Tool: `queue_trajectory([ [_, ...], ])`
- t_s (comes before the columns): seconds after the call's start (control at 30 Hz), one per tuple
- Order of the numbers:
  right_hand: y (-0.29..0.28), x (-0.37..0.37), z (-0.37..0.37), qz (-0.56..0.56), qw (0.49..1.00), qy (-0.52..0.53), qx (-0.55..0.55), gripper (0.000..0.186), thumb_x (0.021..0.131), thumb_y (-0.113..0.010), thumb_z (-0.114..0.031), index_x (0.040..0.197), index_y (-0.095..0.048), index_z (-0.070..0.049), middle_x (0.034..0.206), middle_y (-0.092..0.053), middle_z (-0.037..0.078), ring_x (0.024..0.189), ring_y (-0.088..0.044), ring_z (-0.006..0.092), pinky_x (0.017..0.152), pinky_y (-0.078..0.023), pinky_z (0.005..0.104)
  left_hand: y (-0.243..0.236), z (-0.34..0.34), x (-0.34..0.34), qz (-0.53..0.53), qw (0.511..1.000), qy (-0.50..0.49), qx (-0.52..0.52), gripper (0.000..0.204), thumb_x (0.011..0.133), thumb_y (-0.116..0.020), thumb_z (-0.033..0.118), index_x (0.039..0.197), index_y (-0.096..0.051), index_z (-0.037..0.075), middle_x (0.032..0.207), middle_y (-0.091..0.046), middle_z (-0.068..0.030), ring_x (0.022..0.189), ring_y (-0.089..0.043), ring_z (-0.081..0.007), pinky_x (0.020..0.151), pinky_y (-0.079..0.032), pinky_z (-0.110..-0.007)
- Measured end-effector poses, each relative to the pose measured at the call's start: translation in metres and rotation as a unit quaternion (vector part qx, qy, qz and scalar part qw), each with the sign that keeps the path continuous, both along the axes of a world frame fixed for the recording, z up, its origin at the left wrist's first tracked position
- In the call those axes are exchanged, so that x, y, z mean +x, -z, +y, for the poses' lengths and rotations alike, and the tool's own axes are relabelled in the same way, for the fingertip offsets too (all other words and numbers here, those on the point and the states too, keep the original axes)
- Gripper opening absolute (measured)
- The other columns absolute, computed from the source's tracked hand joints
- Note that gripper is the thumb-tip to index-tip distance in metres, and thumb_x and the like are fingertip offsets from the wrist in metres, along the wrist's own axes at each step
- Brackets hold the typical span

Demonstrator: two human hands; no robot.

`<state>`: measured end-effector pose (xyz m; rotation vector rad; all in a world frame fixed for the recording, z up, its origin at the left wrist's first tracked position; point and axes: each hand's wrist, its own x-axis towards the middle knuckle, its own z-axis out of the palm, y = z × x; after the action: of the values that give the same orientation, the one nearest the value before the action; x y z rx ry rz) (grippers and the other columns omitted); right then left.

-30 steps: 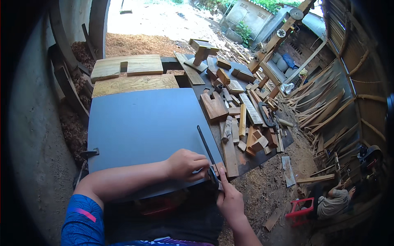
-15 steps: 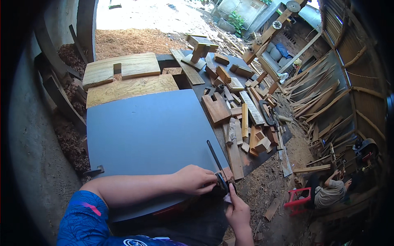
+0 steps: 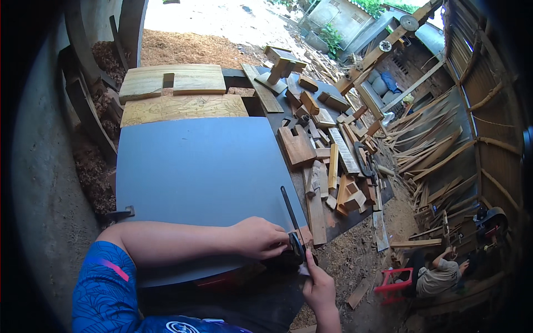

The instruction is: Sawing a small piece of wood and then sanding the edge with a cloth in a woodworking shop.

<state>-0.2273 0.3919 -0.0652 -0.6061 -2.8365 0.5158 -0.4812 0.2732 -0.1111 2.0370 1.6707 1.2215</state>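
A large blue-grey board (image 3: 194, 166) lies flat on the workbench. At its near right corner stands a black bar clamp (image 3: 290, 208), its long bar slanting up and away. A small reddish wood block (image 3: 305, 235) sits beside the bar. My left hand (image 3: 258, 238) reaches across the board, its bent fingers closed on the clamp's black body. From the lower right, my right hand (image 3: 321, 287) grips the clamp's near end, one finger stretched up along it. Something pale pokes out by that hand, too small to name. Another metal clamp (image 3: 121, 213) sits at the board's left edge.
Right of the board, the dark bench top (image 3: 345, 226) carries wood offcuts, hand planes (image 3: 351, 195) and a black C-clamp (image 3: 363, 161). Carved planks (image 3: 183, 110) lie beyond the board. A person (image 3: 438, 277) sits near a red stool (image 3: 393, 282) at the lower right.
The view has shifted a little, so the board's left clamp and the seated person appear moved. Both hands stay at the bar clamp with nearly the same hold.
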Motion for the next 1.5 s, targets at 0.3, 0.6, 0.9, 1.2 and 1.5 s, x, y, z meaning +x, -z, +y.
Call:
queue_trajectory([
  [0.3,0.004,-0.035,0.022,0.002,0.998,-0.061,0.035,0.075,0.091,-0.058,0.002,0.159,-0.042,-0.024,0.084,-0.064,0.014,0.072,-0.066,0.0372,0.068,-0.054,0.0499,0.003,0.003,-0.004,0.005,0.997,-0.066,0.043,0.010,0.092,-0.067,0.018,0.096,-0.069,0.009,0.087,-0.069,-0.0111,0.072,-0.068,-0.0355,0.062,-0.055,-0.044],
  [0.6,0.008,0.025,0.013,0.000,0.999,-0.030,0.015,0.077,0.090,-0.061,-0.004,0.160,-0.039,-0.026,0.083,-0.064,0.013,0.066,-0.066,0.0359,0.063,-0.055,0.0492,-0.002,0.021,-0.005,0.003,0.990,-0.127,0.061,0.011,0.092,-0.066,0.017,0.094,-0.067,0.006,0.081,-0.067,-0.0123,0.068,-0.067,-0.0343,0.060,-0.053,-0.043],
  [0.9,0.013,0.005,0.007,0.000,1.000,-0.030,0.006,0.074,0.090,-0.059,0.003,0.159,-0.042,-0.019,0.082,-0.064,0.017,0.075,-0.066,0.0388,0.070,-0.054,0.0480,0.002,0.015,-0.008,0.023,0.994,-0.100,0.044,0.014,0.095,-0.062,0.021,0.097,-0.066,0.008,0.081,-0.066,-0.0136,0.072,-0.066,-0.0372,0.063,-0.053,-0.047],
  [1.2,0.026,-0.029,0.021,0.024,0.999,-0.028,0.027,0.077,0.091,-0.060,-0.004,0.161,-0.039,-0.027,0.080,-0.062,0.013,0.068,-0.067,0.0374,0.063,-0.055,0.0514,-0.008,0.009,-0.015,0.015,0.997,-0.030,-0.074,0.026,0.100,-0.063,0.037,0.099,-0.063,0.011,0.081,-0.066,-0.0105,0.075,-0.067,-0.0330,0.067,-0.052,-0.044],
  [1.5,0.011,0.020,0.002,0.036,0.999,-0.027,-0.023,0.076,0.089,-0.061,0.000,0.160,-0.040,-0.020,0.083,-0.065,0.013,0.072,-0.068,0.0339,0.067,-0.056,0.0480,-0.007,0.010,-0.014,0.022,0.996,-0.034,-0.081,0.025,0.100,-0.063,0.035,0.104,-0.063,0.011,0.084,-0.067,-0.0101,0.080,-0.068,-0.0328,0.070,-0.053,-0.045],
])
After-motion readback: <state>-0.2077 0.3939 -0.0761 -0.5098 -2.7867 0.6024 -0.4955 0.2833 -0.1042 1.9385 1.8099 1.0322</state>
